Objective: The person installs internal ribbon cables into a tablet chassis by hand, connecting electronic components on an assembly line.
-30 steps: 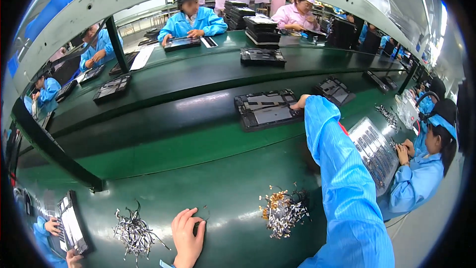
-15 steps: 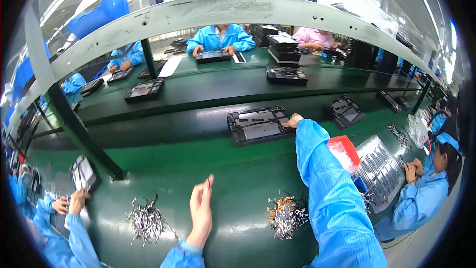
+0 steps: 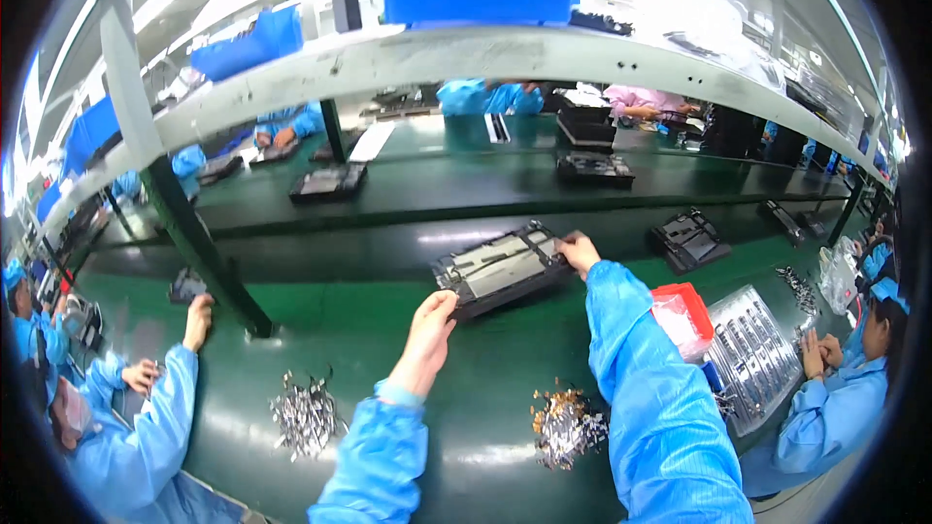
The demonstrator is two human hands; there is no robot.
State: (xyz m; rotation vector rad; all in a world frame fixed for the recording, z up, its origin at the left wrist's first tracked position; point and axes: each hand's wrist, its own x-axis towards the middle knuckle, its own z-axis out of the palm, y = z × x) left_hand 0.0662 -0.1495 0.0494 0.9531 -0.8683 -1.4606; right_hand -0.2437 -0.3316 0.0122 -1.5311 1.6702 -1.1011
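I hold a black rectangular electronic device [image 3: 507, 270] by its two ends, tilted over the green bench; silver-grey panels and dark strips show on its upper side. My left hand [image 3: 425, 335] pinches its near left corner. At the far right end, my right hand [image 3: 580, 252] grips the edge with thumb and fingers. Below my left hand, to its left, lies a pile of small silver-and-black parts [image 3: 304, 415]. Another pile, of silver and copper-coloured parts [image 3: 565, 425], is beside my right forearm.
A red bin [image 3: 691, 315] and a clear compartmented tray [image 3: 752, 354] stand right of my right arm. Another black device [image 3: 689, 238] lies farther right. A dark post [image 3: 204, 247] rises at the left, under a pale overhead beam [image 3: 466, 56]. Co-workers sit on both sides and opposite.
My left hand has moved up and taken hold of the device's near left corner. The device has turned and tilted, its right end raised. The left co-worker's hand and device have moved farther away.
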